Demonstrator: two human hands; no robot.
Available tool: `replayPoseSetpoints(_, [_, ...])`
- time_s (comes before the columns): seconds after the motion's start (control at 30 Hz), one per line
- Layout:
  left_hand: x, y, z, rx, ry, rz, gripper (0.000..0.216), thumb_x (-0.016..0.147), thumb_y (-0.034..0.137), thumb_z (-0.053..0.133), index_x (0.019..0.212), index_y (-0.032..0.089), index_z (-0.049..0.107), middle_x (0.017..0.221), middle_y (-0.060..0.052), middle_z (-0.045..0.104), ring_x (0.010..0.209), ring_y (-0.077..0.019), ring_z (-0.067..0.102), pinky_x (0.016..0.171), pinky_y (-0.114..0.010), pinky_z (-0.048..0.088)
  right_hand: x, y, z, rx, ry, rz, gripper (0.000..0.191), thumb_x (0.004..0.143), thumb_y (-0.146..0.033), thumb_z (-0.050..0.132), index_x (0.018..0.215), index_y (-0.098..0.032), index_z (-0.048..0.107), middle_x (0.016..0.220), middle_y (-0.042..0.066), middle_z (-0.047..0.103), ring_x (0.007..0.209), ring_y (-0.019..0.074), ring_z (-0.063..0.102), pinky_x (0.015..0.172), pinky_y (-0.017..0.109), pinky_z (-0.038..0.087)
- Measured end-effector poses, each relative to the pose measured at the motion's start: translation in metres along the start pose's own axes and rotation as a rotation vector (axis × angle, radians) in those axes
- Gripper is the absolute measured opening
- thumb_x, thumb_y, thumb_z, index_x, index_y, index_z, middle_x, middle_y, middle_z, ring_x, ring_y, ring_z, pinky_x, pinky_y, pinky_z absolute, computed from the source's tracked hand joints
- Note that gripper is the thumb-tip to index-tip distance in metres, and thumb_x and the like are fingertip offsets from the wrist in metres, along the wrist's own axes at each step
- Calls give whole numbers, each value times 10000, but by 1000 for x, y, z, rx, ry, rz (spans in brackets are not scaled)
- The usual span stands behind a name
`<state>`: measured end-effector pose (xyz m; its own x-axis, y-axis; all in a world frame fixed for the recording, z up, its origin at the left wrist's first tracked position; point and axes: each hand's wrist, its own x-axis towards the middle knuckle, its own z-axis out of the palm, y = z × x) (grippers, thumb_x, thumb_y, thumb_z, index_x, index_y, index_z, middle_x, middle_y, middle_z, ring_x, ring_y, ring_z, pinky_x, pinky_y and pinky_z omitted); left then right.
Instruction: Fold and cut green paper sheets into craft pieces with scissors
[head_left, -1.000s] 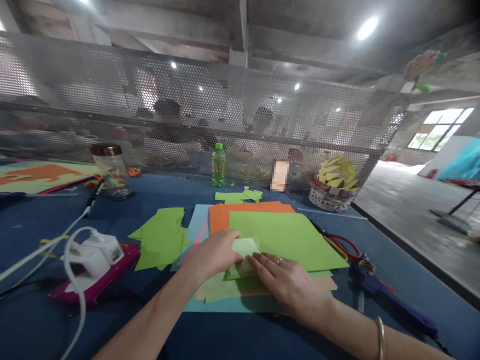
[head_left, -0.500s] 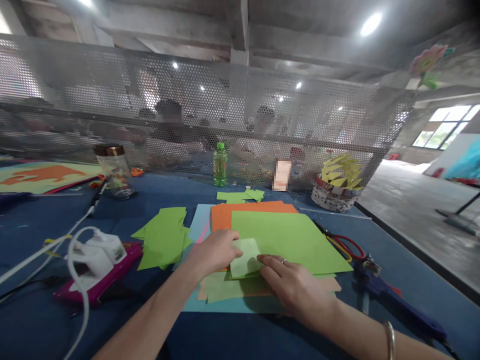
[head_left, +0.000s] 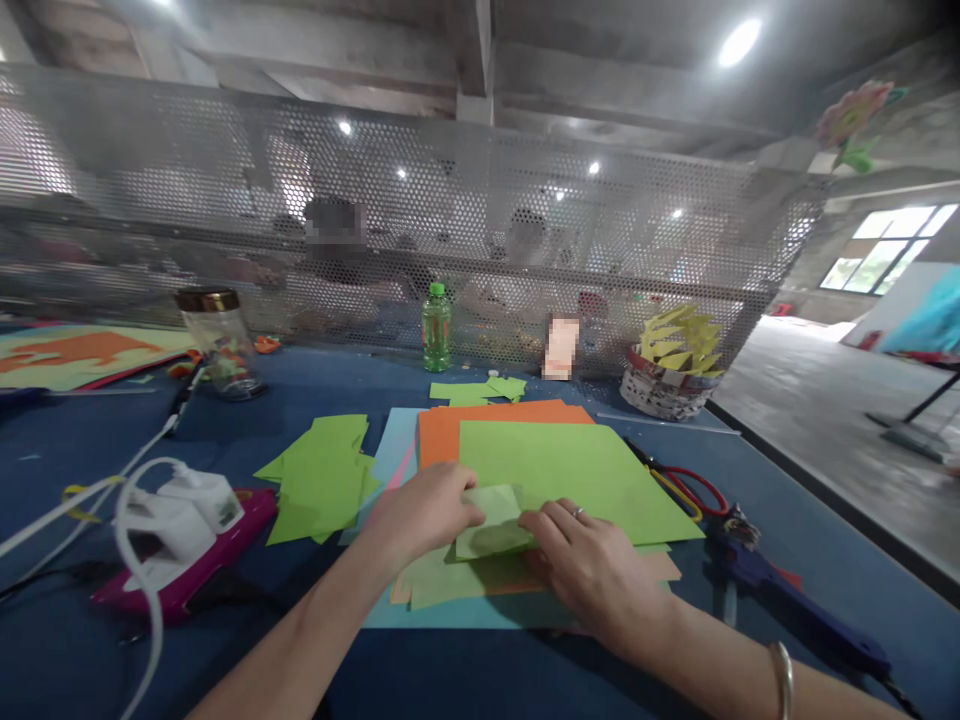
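Observation:
A small pale green paper piece (head_left: 491, 525) lies over the lower left corner of a bright green sheet (head_left: 577, 465). My left hand (head_left: 435, 507) is closed at its left edge, thumb and curled index finger on the paper. At the right edge, my right hand (head_left: 585, 560), with a ring on one finger, pinches the paper with its fingertips; the other fingers are bent underneath and partly hidden. Below the green sheet are an orange sheet (head_left: 442, 428), pale green and peach pieces, and a light blue sheet (head_left: 480, 615).
Cut green pieces (head_left: 319, 480) lie to the left, near a magenta power strip (head_left: 180, 585) with cables. Scissors (head_left: 694, 488) and a blue-handled glue gun (head_left: 802, 605) are at right. Behind stand a jar (head_left: 225, 345), a green bottle (head_left: 436, 330) and a basket (head_left: 664, 385) before a perforated screen.
The view has shifted slightly. My right fingers have bent more at the small paper's edge, and its upper edge sits a little lower. Both hands stay on it.

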<state>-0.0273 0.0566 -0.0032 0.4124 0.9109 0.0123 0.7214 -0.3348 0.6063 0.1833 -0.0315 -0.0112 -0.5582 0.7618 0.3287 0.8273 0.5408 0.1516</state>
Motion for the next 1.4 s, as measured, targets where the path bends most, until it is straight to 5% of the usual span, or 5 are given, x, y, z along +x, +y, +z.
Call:
replayPoseSetpoints(0.3, [-3,0,1,-6,30,4,249,640,351,684,564,238,475,526,22,456,548,-180,470,544,-286,251,-4,-2,-4,114,-94,-60,98,939,-153,497,994,-191,568,986,47,583,892,215,517,693,314,463])
replayPoseSetpoints(0.5, [-1,10,-17,96,174,-26,284,738,428,614,940,231,577,826,-56,665,705,-228,584,589,-283,321,-3,3,-1,72,-79,-62,112,933,-140,488,974,-182,584,952,48,595,841,209,526,646,313,448])
replayPoseSetpoints(0.73, [1,7,-28,98,39,-200,485,882,536,375,548,214,515,460,-42,567,422,-186,518,516,-291,298,-3,5,0,72,-7,-53,165,959,-139,437,990,-176,595,926,54,592,831,203,529,653,308,437])
replayPoseSetpoints(1.07, [2,18,-22,207,330,209,180,873,256,486,761,203,616,813,-54,664,757,-209,601,667,-295,371,-4,0,-1,72,-79,-63,115,941,-156,483,977,-184,588,947,41,595,837,208,525,640,315,426])
replayPoseSetpoints(1.4, [-45,27,13,-21,-159,489,392,931,226,445,1311,267,529,1369,-56,552,1271,-232,480,1033,-342,349,-3,1,-5,6,-86,-107,44,882,-132,571,904,-163,594,914,45,616,788,202,542,613,309,424])
